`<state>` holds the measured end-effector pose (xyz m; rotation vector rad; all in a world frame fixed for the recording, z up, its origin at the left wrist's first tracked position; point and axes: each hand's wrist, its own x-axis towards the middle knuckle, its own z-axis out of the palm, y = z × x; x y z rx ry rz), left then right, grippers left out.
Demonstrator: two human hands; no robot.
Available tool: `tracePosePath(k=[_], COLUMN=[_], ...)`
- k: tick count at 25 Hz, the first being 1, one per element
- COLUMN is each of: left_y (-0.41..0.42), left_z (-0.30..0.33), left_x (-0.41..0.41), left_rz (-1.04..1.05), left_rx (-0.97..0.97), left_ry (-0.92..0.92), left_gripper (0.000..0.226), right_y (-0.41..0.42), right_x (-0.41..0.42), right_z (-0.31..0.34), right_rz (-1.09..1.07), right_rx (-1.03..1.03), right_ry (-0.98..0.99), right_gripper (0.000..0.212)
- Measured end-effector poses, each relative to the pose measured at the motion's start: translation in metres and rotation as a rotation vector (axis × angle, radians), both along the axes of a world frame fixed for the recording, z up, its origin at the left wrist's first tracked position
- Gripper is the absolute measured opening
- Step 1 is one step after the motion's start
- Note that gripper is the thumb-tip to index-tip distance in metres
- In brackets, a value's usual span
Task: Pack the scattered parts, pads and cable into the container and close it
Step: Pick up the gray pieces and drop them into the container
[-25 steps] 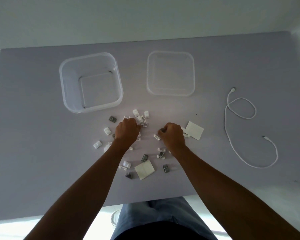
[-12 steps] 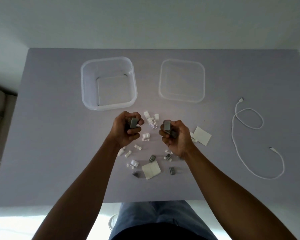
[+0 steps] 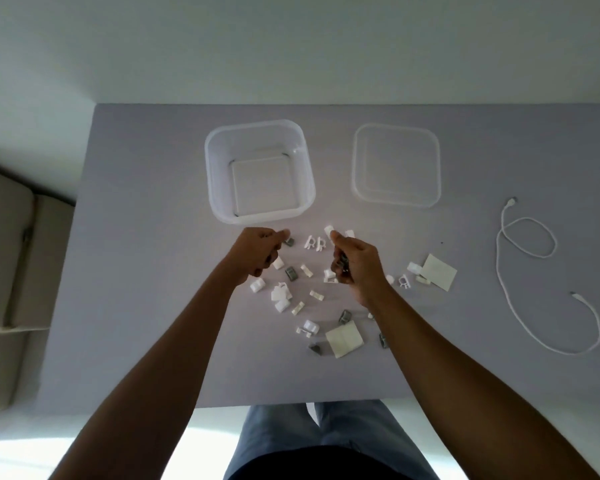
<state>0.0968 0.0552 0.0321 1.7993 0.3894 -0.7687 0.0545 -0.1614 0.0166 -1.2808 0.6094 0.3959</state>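
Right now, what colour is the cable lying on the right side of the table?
White, seen in the head view: the cable loops on the grey table.

A pale grey surface [image 3: 136,271] carries a clear open container [image 3: 260,170] at the back, with its lid [image 3: 396,165] lying flat just to its right. Small white and grey parts [image 3: 293,296] are scattered in front of them (too small to tell apart), along with two square pads [image 3: 344,339] [image 3: 439,271]. A white cable [image 3: 520,271] lies looped at the right.

A beige cushioned seat [image 3: 4,265] sits left of the grey table [image 3: 146,237].
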Motion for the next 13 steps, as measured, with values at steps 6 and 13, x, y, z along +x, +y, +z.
tracePosePath(k=[6,13], left_y=[0.002,-0.007], left_z=[-0.047,-0.074], left_x=[0.002,0.018], left_rz=[-0.481,-0.631], left_rx=[0.63,0.736], left_ry=[-0.468,-0.556], left_gripper=[0.032,0.024], right_y=[0.052,0.078], right_x=[-0.023,-0.036], right_z=[-0.047,-0.07], right_rz=[0.399,0.493], right_rx=[-0.907,-1.165], right_ry=[-0.211,-0.263], right_gripper=[0.031,0.027])
